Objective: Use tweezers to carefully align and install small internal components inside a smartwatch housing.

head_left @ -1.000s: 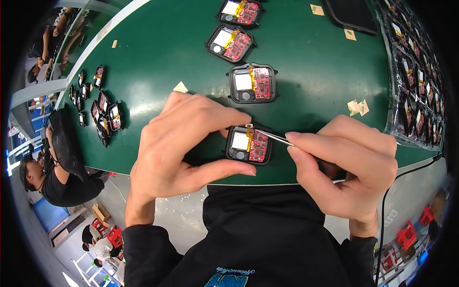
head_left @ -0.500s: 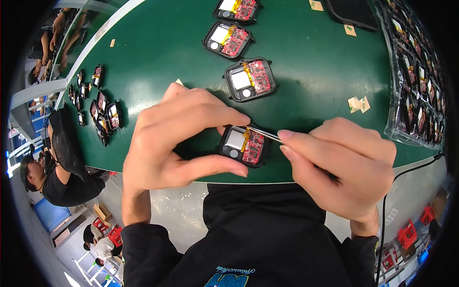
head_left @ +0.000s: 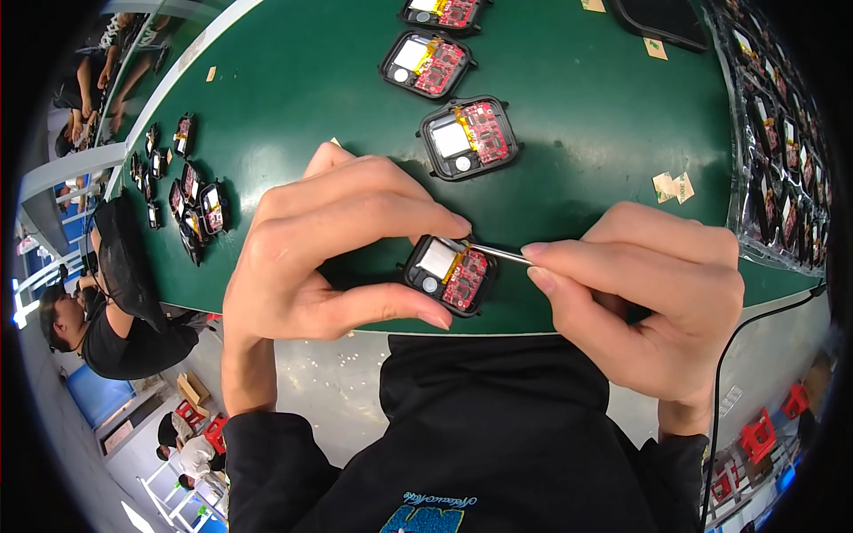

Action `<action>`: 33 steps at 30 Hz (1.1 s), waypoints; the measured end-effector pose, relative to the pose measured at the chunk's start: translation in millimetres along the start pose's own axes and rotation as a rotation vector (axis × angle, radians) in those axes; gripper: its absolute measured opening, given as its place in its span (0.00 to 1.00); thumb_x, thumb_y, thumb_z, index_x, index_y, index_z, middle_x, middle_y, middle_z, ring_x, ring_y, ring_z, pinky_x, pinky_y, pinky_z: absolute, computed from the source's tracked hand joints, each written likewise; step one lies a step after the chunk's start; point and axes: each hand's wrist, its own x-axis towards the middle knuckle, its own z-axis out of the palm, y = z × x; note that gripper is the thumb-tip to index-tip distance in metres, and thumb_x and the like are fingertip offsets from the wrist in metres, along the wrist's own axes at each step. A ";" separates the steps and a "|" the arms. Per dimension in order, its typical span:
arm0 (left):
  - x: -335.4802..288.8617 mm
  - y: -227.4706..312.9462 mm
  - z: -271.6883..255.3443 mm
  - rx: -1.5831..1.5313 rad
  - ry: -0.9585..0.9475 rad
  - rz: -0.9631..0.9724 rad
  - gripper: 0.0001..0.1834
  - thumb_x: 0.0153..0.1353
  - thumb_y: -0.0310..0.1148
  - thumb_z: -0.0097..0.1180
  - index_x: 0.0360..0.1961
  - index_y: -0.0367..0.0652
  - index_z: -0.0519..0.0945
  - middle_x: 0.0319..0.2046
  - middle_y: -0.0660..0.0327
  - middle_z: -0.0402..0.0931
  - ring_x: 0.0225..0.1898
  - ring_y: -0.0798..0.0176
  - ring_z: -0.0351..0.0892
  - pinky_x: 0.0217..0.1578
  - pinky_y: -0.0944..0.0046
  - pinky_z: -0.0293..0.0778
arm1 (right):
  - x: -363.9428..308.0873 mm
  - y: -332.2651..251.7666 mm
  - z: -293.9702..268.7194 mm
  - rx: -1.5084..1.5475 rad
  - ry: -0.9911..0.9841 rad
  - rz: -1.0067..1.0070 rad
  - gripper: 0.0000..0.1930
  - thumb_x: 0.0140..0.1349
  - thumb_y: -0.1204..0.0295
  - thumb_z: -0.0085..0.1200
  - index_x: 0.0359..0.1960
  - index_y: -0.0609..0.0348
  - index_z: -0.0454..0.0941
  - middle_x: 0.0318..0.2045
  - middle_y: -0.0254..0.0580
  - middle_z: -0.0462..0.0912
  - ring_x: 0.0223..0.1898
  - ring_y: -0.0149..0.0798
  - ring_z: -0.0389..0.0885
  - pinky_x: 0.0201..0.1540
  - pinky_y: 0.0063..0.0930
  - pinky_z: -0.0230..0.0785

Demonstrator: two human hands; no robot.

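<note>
Between the thumb and forefinger of my left hand (head_left: 324, 244) is a black smartwatch case (head_left: 451, 275), its inside facing up. A silver battery, yellow tape, a round grey part and a red circuit board show within it. My right hand (head_left: 653, 298) pinches metal tweezers (head_left: 499, 253). Their tips reach the upper edge of the case, close to the yellow tape and my left fingertip; what they touch is too small to tell. Just beyond lies another open watch case (head_left: 468, 138) with the same parts, a white battery label facing up.
More watch cases (head_left: 428, 62) line up farther back. A cluster of them (head_left: 191, 200) lies at left on the green table (head_left: 293, 80). At right stands a clear plastic tray (head_left: 782, 151) full of cases, near tan paper pieces (head_left: 673, 187) and a black cable (head_left: 755, 320).
The held case has tilted slightly and shifted a little left and down. My right hand has moved slightly right, and the tweezers lie flatter. Both hands keep their grip.
</note>
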 end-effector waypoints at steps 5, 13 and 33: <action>1.4 0.5 -0.2 0.016 -0.012 -0.003 0.37 0.43 0.57 0.82 0.44 0.35 0.91 0.37 0.55 0.92 0.34 0.58 0.86 0.41 0.59 0.64 | -0.9 2.4 3.1 0.012 0.012 -0.002 0.13 0.52 0.87 0.72 0.39 0.62 0.95 0.22 0.34 0.83 0.15 0.21 0.70 0.18 0.19 0.55; 2.4 0.7 -1.5 0.062 -0.040 0.037 0.36 0.45 0.57 0.83 0.44 0.35 0.91 0.36 0.56 0.91 0.32 0.59 0.84 0.41 0.59 0.64 | 0.1 -3.5 1.2 -0.020 0.011 0.017 0.14 0.50 0.88 0.71 0.39 0.63 0.95 0.22 0.34 0.83 0.16 0.22 0.72 0.18 0.19 0.57; 0.5 2.8 0.3 0.076 -0.015 0.029 0.35 0.44 0.57 0.83 0.43 0.36 0.92 0.34 0.56 0.90 0.31 0.60 0.82 0.40 0.59 0.64 | -4.6 4.7 7.3 -0.025 0.071 -0.101 0.14 0.49 0.87 0.72 0.38 0.62 0.94 0.21 0.33 0.82 0.14 0.23 0.73 0.17 0.20 0.59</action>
